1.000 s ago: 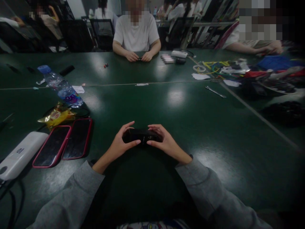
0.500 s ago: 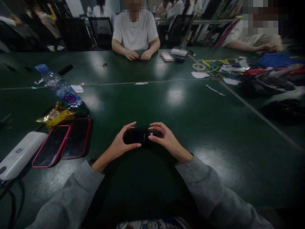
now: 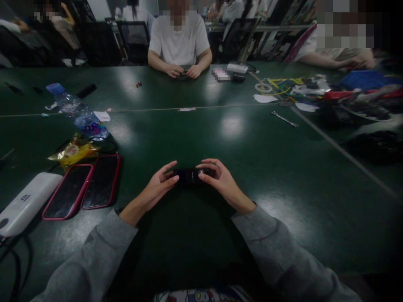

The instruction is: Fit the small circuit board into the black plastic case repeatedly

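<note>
A small black device (image 3: 187, 177), oblong, with a smooth dark face and small pale markings, lies crosswise between the two hands, low over the table or on it; which of the two, I cannot tell. The left hand (image 3: 161, 183) is curled around its left end, thumb on the near side, and the right hand (image 3: 220, 178) is curved around the other end, thumb tip on the face by the markings.

Left of the left hand are two phones (image 3: 68, 193) (image 3: 101, 181) with red rims, side by side, and beyond them a glossy white power bank (image 3: 30, 204) with rounded edges. Farther forward on that side are a crinkled yellow wrapper (image 3: 74, 153) and a clear ribbed bottle (image 3: 80, 111) on its side.

Ahead of both hands, smooth green tabletop (image 3: 176, 136) stretches to a pale straight seam (image 3: 151, 110). Right of the right hand it runs to another, slanting seam (image 3: 343, 149); a metal wrench (image 3: 284, 119) lies forward on this side.
</note>
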`<action>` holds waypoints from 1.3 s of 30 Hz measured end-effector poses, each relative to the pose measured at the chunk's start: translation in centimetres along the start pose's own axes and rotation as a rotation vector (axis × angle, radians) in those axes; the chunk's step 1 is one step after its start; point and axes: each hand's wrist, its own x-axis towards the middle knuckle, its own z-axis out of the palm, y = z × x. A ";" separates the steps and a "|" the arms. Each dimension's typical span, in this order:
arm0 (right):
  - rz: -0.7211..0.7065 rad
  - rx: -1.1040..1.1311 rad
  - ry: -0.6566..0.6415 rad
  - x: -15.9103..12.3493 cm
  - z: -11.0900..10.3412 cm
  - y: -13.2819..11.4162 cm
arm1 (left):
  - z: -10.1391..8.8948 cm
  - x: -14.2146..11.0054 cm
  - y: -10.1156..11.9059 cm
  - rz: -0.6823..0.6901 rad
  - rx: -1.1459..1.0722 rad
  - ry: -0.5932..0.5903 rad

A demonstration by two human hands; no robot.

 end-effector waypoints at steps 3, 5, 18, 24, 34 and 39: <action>-0.046 -0.025 0.034 0.2 0.0 0.3 | -0.2 0.3 -0.1 -0.048 -0.056 0.007; -0.061 -0.037 0.048 0.4 0.1 0.6 | -0.3 0.5 -0.2 -0.057 -0.081 0.013; -0.067 -0.022 0.039 0.5 0.2 0.7 | 0.9 0.2 1.1 -0.104 -0.204 0.084; -0.046 0.047 0.091 0.5 0.2 0.6 | 0.9 0.1 0.9 -0.098 -0.088 0.053; -0.074 -0.050 0.040 0.4 0.1 0.5 | 1.1 -0.1 1.4 -0.119 -0.100 0.061; -0.111 -0.176 -0.029 0.3 -0.2 0.7 | 1.2 0.0 1.4 -0.097 -0.076 0.093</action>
